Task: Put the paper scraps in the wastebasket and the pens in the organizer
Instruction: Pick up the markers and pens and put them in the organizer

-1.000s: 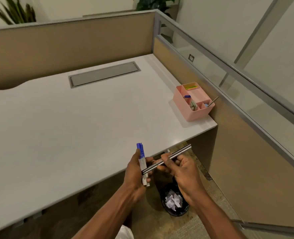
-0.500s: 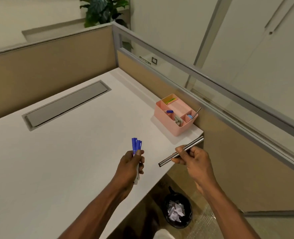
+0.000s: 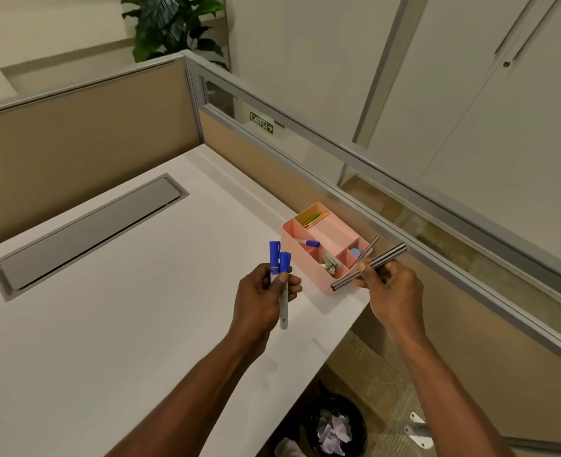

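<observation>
- The left hand point(image 3: 266, 291), at the centre of the frame, is clenched around two blue-capped markers point(image 3: 279, 268). Their long axis runs almost straight up and down the frame, caps toward the top, and the white barrel of one sticks out below the fist toward the bottom.
- The markers stand side by side, touching, one cap a little higher than the other, above the white desk point(image 3: 107, 308).
- The right hand point(image 3: 387, 288), right of centre, pinches a bundle of slim dark pens point(image 3: 369, 266) between thumb and fingertips. The count is unclear.
- The bundle's long axis slants from lower left to upper right; both ends stick out past the hand, the upper-right end further.
- The bundle's lower-left end crosses in front of the pink organizer point(image 3: 297, 250), which sits on the desk at its right edge, next to the partition.
- Inside the organizer a blue-capped marker point(image 3: 308, 243) lies flat in a middle compartment, yellow and green strips fill the far one, and a thin dark stick point(image 3: 369, 248) leans out of the near corner.
- The black wastebasket point(image 3: 358, 420), at the bottom of the frame on the floor beside the desk, holds crumpled paper scraps point(image 3: 333, 433).
</observation>
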`<action>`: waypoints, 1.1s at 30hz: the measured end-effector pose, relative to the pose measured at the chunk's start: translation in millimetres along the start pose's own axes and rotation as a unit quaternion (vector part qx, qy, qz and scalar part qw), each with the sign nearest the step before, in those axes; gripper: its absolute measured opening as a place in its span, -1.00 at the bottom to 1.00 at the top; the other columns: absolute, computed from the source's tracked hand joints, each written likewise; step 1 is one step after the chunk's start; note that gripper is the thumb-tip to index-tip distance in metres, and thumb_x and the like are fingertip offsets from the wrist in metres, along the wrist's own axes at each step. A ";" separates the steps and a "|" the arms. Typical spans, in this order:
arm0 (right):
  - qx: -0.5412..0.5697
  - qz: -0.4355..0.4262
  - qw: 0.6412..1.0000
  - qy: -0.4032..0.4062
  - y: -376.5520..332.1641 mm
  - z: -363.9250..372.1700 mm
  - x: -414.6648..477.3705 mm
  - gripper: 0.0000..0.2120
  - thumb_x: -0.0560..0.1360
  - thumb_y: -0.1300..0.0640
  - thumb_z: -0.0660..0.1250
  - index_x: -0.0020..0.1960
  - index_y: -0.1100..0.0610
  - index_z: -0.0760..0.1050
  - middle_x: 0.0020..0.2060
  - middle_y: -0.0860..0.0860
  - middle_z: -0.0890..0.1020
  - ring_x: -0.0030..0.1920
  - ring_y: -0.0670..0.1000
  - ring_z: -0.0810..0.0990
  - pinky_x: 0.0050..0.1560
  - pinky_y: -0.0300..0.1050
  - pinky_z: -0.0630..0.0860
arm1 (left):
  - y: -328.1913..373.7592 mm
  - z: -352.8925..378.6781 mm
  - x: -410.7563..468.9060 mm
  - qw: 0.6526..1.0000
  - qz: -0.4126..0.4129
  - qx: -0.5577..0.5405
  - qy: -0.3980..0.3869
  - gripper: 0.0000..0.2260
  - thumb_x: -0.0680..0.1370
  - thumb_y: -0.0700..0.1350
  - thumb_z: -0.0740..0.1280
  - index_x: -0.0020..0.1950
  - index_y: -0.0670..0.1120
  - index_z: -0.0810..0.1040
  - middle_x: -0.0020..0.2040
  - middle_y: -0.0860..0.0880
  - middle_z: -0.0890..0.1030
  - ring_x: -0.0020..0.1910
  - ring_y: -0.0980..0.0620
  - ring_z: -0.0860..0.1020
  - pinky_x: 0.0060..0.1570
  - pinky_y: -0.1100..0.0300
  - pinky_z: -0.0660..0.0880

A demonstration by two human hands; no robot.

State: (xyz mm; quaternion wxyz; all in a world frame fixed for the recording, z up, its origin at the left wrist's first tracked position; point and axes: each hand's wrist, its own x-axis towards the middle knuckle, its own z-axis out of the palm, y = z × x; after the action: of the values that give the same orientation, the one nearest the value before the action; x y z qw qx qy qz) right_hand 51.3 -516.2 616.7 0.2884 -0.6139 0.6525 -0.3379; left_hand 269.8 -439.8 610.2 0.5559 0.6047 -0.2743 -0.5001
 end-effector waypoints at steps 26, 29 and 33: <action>-0.134 -0.061 0.989 0.013 48.8 48.1 82.8 -0.61 0.56 -0.05 0.48 0.24 0.19 0.63 0.03 0.12 0.74 -0.06 0.15 0.79 -0.09 0.02 0.73 | -6.1 86.1 177.6 0.965 0.128 0.208 0.099 -0.88 0.66 -0.05 0.36 0.17 0.01 0.52 0.09 0.04 0.61 -0.01 0.11 0.59 -0.08 0.23 0.60; -0.138 -0.039 0.990 -0.006 49.3 52.3 78.8 -0.58 0.54 -0.01 0.53 0.29 0.23 0.63 0.11 0.17 0.74 0.03 0.21 0.78 0.03 0.18 0.75 | -10.4 86.9 182.5 0.955 0.151 0.238 0.094 -0.91 0.66 -0.06 0.37 0.14 0.01 0.51 0.08 0.07 0.61 -0.03 0.18 0.60 -0.15 0.45 0.51; -0.127 -0.034 0.991 -0.013 47.6 54.7 72.4 -0.51 0.54 -0.01 0.53 0.34 0.25 0.61 0.17 0.18 0.73 0.08 0.19 0.77 0.04 0.15 0.75 | -12.6 88.6 189.0 0.945 0.174 0.262 0.086 -0.88 0.66 -0.08 0.36 0.17 -0.06 0.53 0.10 0.05 0.62 -0.04 0.16 0.60 -0.18 0.53 0.51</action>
State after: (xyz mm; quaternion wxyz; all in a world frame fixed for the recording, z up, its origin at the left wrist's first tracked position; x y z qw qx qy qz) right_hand 59.9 -592.2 548.5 0.2051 -0.6717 0.6649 -0.2543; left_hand 252.3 -639.9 552.0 0.4773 0.7130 -0.4475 -0.2520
